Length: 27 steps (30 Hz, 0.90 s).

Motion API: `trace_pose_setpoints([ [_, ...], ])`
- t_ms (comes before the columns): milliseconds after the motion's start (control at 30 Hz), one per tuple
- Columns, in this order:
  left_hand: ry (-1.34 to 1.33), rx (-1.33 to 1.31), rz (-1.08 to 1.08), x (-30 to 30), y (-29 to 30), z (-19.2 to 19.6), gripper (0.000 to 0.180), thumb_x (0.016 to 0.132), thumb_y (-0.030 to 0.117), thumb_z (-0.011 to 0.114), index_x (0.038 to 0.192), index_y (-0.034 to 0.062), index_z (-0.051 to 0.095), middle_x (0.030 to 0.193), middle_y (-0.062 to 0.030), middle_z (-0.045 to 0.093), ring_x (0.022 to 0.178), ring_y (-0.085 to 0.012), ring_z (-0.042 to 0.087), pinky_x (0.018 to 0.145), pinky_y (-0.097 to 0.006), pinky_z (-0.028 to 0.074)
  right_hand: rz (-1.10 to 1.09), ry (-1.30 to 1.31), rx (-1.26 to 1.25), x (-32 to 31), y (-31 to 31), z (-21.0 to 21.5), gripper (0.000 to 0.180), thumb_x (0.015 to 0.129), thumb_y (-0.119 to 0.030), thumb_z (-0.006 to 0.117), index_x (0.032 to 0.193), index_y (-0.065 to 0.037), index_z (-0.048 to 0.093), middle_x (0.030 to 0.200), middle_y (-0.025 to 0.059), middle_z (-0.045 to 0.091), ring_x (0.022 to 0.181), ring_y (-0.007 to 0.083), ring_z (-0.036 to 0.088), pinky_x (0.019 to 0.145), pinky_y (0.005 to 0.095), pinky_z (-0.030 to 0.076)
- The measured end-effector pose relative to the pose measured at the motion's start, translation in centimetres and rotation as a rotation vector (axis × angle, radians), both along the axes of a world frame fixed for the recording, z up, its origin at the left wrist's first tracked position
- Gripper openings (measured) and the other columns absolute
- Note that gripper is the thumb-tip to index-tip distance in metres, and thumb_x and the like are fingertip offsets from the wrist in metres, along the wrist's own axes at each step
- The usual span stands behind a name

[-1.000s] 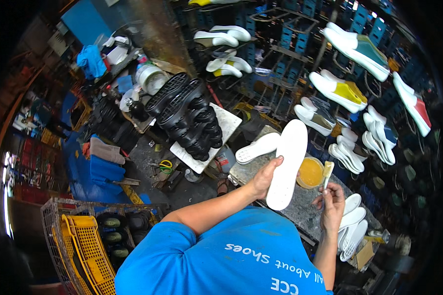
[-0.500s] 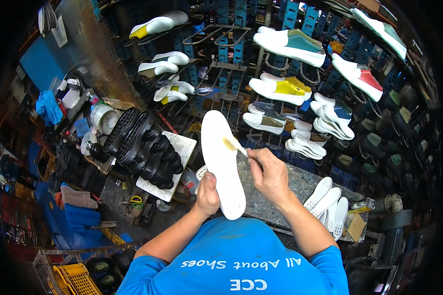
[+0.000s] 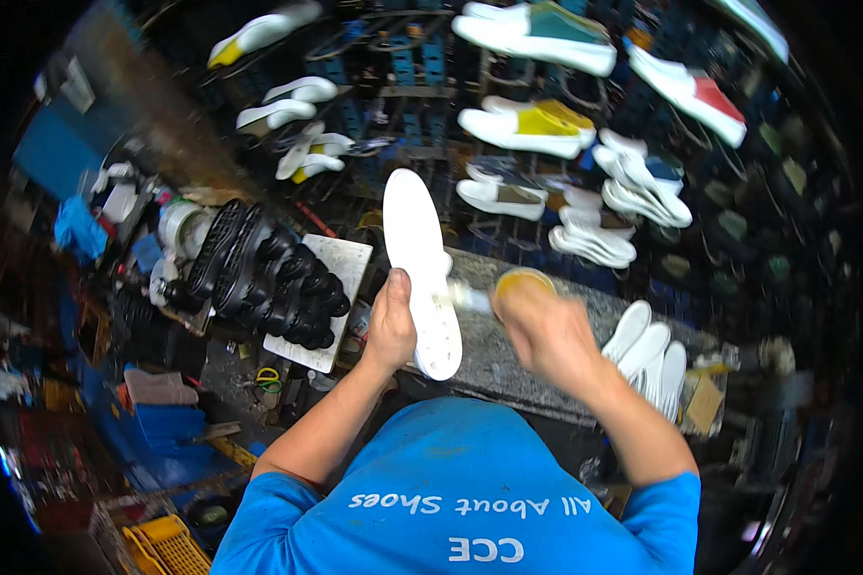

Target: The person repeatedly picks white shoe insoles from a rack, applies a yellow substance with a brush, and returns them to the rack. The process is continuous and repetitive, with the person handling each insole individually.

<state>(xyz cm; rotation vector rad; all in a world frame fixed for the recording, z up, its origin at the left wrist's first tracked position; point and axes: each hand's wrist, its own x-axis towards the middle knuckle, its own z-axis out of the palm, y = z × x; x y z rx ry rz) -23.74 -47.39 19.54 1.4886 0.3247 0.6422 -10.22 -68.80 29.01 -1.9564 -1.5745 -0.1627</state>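
My left hand (image 3: 390, 331) grips a long white shoe sole (image 3: 414, 225) by its lower left edge, thumb lying along the side. The sole stands lengthwise in front of my chest; small dark marks show toward its lower end. To the right of it, my right hand (image 3: 551, 335) is closed and blurred by motion. It holds a small brush (image 3: 468, 297) with a pale handle, whose tip is at or close to the sole's right edge; contact cannot be made out. Partly hidden behind the right hand is a round yellowish container (image 3: 525, 279), apparently on the bench.
A grey worktop (image 3: 479, 350) lies below my hands, with several white soles (image 3: 647, 345) at its right end. At left, black soles (image 3: 259, 264) crowd a white board (image 3: 340, 278). Racks with white shoes (image 3: 537, 43) rise ahead. Green-handled scissors (image 3: 268, 379) lie lower left.
My right hand has swung slightly down and right, blurring the brush, and the yellowish container now shows behind it. The sole is turned a little more edge-on. The whole view has shifted.
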Motion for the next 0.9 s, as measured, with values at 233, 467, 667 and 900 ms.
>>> trace_pose_setpoints([
  [233, -0.04, -0.008, 0.034, 4.8, 1.3, -1.4, 0.068, 0.127, 0.048, 0.026, 0.128, -0.006, 0.068, 0.109, -0.015, 0.076, 0.098, -0.0232, 0.073, 0.088, -0.039, 0.058, -0.072, 0.033, -0.202, 1.4, -1.9, -5.5, 0.021, 0.092, -0.004, 0.075, 0.113, -0.007, 0.074, 0.094, 0.0135, 0.069, 0.081, 0.039, 0.075, 0.068, 0.05, 0.06],
  [467, -0.012, 0.395, 0.032, 4.4, 1.5, -16.2, 0.051, 0.115, 0.03, 0.062, 0.147, -0.009, 0.063, 0.139, -0.0291, 0.069, 0.128, -0.0462, 0.068, 0.113, -0.054, 0.049, -0.319, 1.226, -0.37, 7.6, 0.4, -13.9, 0.026, 0.099, -0.005, 0.073, 0.124, -0.005, 0.078, 0.107, 0.0206, 0.084, 0.082, 0.0359, 0.081, 0.076, 0.0481, 0.063],
  [667, 0.297, 0.309, -0.204, -1.0, 0.0, -19.9, 0.088, 0.104, 0.018, 0.078, 0.176, -0.0026, 0.03, 0.169, -0.0262, 0.053, 0.152, -0.0433, 0.056, 0.127, -0.05, 0.046, -0.525, 0.095, -0.93, 11.9, 1.2, -18.8, 0.025, 0.098, -0.007, 0.067, 0.118, -0.007, 0.082, 0.109, 0.023, 0.084, 0.096, 0.0421, 0.083, 0.086, 0.0543, 0.065],
  [900, 0.418, -0.932, -0.512, -6.0, 0.8, -18.4, 0.118, 0.107, 0.093, 0.029, 0.185, 0.0069, 0.008, 0.178, -0.0187, 0.044, 0.153, -0.0375, 0.059, 0.118, -0.067, 0.055, -0.707, 0.388, -0.306, 11.3, -5.5, -17.8, 0.025, 0.097, -0.002, 0.071, 0.119, -0.007, 0.08, 0.105, 0.0234, 0.081, 0.093, 0.0466, 0.079, 0.085, 0.0551, 0.063],
])
